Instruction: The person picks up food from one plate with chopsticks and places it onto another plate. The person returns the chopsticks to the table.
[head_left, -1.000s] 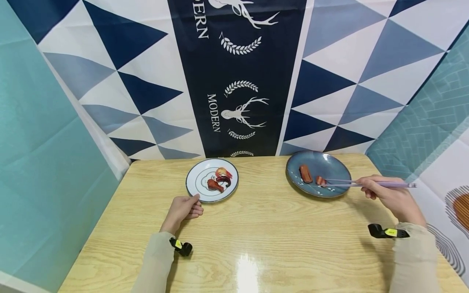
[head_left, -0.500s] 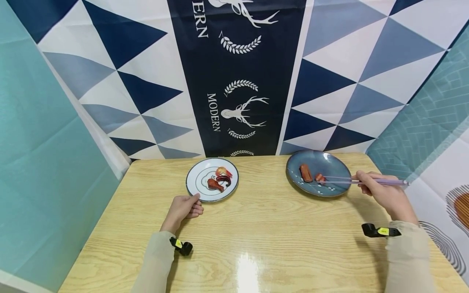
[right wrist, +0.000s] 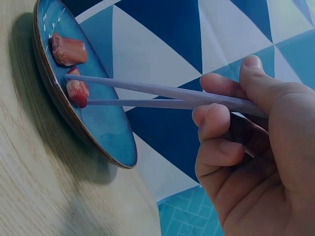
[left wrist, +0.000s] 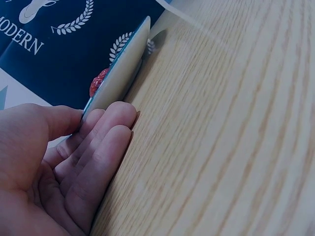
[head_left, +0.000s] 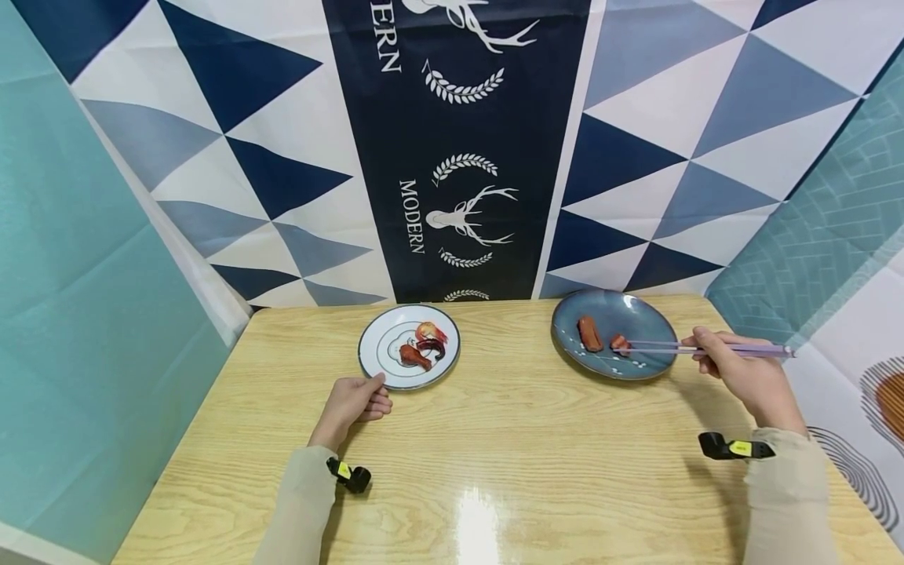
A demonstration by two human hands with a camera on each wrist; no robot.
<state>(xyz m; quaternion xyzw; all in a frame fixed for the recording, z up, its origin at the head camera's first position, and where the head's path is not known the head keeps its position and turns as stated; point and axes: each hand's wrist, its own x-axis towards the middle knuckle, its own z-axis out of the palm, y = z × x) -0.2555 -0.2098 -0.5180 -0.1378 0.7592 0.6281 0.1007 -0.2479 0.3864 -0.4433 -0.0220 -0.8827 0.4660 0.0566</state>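
The left hand [head_left: 356,399] pinched the near edge of the white plate [head_left: 377,349], thumb on the rim. The right hand [head_left: 749,380] gripped the chopsticks [right wrist: 167,91], which crossed the near right rim of the blue plate [head_left: 639,322]. Their tips stood about the chunk [head_left: 619,344], beside the slab [head_left: 589,334]; whether they squeezed it could not be told. Both plates sat near the table's [head_left: 494,424] back edge, with a wide stretch of wood between them and more in front.
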